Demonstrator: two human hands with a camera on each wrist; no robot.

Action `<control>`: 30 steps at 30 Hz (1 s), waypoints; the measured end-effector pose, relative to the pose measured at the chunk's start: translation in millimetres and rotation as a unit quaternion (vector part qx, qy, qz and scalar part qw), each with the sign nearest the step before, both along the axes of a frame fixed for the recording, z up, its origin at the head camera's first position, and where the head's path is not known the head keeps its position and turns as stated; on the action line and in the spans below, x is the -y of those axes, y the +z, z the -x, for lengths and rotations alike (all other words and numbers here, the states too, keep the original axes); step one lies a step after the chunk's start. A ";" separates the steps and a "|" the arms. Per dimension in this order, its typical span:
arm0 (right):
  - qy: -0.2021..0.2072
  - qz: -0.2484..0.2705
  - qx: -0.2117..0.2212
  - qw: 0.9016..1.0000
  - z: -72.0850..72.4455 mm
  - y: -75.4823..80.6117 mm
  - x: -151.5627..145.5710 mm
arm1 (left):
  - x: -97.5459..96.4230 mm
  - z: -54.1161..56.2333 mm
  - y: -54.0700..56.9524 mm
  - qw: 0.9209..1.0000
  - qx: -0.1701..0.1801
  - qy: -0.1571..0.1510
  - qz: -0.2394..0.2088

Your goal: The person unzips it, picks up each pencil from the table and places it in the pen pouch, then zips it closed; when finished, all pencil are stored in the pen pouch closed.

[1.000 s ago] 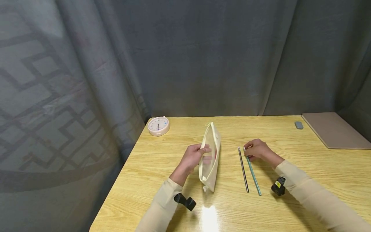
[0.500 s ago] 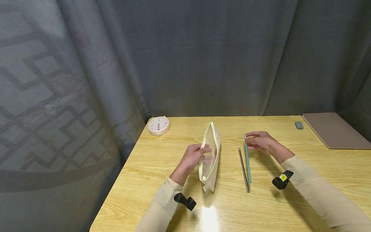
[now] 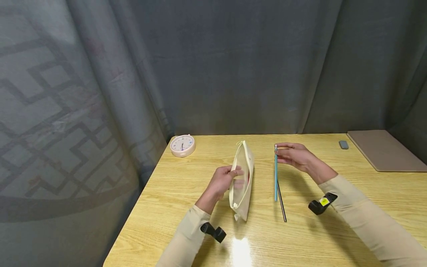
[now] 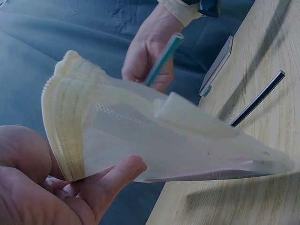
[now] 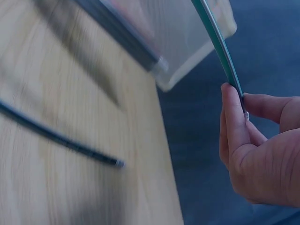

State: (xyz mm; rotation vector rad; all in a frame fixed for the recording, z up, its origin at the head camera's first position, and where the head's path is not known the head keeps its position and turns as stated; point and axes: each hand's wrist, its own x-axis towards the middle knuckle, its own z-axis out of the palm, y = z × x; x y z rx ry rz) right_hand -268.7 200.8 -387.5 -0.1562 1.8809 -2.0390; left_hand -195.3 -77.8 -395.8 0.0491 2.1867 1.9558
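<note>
My left hand (image 3: 222, 181) grips the near side of a cream zip pouch (image 3: 247, 196), thumb inside its unzipped mouth. The pouch stands on edge, its thin sides see-through in the left wrist view. My right hand (image 3: 295, 155) pinches a teal pencil (image 3: 275, 178) by its metal-tipped end, raised above the table right of the pouch. In the right wrist view, thumb and fingers (image 5: 234, 122) meet at that end. Below the teal pencil a black pencil (image 3: 282, 205) lies on the table, its upper part overlapped. A dark, pencil-like stick (image 5: 122, 35) shows against the pouch wall.
A round pink clock (image 3: 182, 145) stands at the table's back left corner. A small grey eraser-like block (image 3: 344, 144) lies at the back right, beside a flat brown board (image 3: 388, 150). Grey curtains (image 3: 233, 66) hang behind the wooden table (image 3: 160, 207).
My right hand has lifted the teal pencil off the table and carried it left and up, so it now crosses over the black pencil. The left hand and pouch have stayed put.
</note>
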 end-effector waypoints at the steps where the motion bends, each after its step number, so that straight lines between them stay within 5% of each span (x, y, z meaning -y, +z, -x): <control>1: -0.001 0.006 0.000 1.000 -1.6 3.5 2.9 | -0.1 0.1 0.0 1.000 0.000 0.000 0.000; 14: -0.014 0.060 -0.016 0.998 -15.7 40.4 38.9 | -1.3 0.7 0.8 1.000 0.000 -0.003 0.005; 30: -0.003 0.060 -0.038 0.998 -19.3 47.2 76.7 | -3.8 2.7 -1.4 1.000 0.000 0.000 -0.010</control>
